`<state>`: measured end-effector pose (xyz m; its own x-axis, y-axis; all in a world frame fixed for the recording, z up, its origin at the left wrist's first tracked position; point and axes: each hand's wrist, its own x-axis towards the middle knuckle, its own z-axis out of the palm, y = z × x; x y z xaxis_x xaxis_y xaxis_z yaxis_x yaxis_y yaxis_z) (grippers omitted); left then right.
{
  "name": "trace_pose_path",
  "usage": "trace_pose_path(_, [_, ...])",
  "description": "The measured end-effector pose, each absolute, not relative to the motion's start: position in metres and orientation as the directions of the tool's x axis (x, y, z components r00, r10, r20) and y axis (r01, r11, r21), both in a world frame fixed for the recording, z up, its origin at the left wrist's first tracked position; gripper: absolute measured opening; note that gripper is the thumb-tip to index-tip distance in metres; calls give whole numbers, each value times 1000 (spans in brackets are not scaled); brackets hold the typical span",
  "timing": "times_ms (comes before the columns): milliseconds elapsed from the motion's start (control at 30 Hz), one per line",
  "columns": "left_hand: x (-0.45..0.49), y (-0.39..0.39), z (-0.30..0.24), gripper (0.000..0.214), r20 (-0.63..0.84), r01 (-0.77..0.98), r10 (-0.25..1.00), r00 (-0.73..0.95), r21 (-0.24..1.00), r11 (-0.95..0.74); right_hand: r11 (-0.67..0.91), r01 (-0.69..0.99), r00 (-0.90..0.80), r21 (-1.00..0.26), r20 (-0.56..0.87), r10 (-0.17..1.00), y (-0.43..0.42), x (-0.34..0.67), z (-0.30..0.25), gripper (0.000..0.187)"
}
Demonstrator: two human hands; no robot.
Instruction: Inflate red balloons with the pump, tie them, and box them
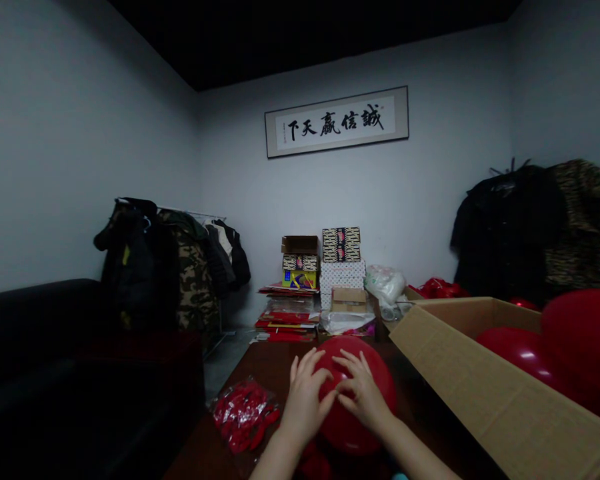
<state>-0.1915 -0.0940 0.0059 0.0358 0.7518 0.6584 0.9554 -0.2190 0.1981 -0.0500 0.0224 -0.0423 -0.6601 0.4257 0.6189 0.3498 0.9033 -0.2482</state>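
A round, inflated red balloon (355, 427) is in front of me over the dark wooden table. My left hand (305, 393) is at its left side, thumb and forefinger curled in against the near face and the other fingers raised. From the right, my right hand (363, 393) meets it, thumb and forefinger pinched together at the same spot. The balloon's neck seems to be between these fingertips, though they mostly hide it. Left of my left hand lies a clear plastic bag of uninflated red balloons (245, 410).
On the right stands an open cardboard box (495, 387) with inflated red balloons (527, 350) in it. Stacked boxes (343, 273) and red flat packs (287, 320) stand behind the table (260, 363). A black sofa (40, 347) and hanging coats (190, 267) are on the left.
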Motion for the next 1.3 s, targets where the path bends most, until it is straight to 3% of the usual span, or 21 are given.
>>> trace_pose_path(100, [-198, -94, 6, 14, 679, 955, 724, 117, 123, -270, 912, 348, -692, -217, 597, 407, 20, -52, -39, 12])
trace_pose_path(233, [-205, -93, 2, 15, 630, 917, 690, 355, -92, -388, 915, 343, -719, -213, 568, 401, 16, -55, -33, 11])
trace_pose_path(400, [-213, -91, 0, 18, 605, 869, 626, 492, -288, -403, 907, 348, -748, -237, 513, 421, 15, -57, -25, 9])
trace_pose_path(600, [-217, -80, 0, 19, 598, 824, 567, 567, -395, -406, 895, 355, -760, -271, 474, 445, 14, -61, -21, 9])
trace_pose_path(933, [-220, -88, 6, 16, 572, 843, 621, 536, -324, -430, 887, 326, -762, -327, 465, 451, 19, -55, -16, 10])
trace_pose_path(1067, [-216, -99, 8, 11, 522, 855, 691, 500, -172, -489, 875, 288, -731, -389, 501, 463, 24, -52, -21, 11])
trace_pose_path(1167, [-214, -102, 6, 14, 566, 903, 741, 361, -15, -429, 859, 267, -714, -437, 509, 481, 27, -51, -25, 15])
trace_pose_path(1300, [-216, -100, -1, 7, 580, 920, 773, 257, 98, -380, 847, 246, -705, -471, 513, 489, 29, -52, -29, 17])
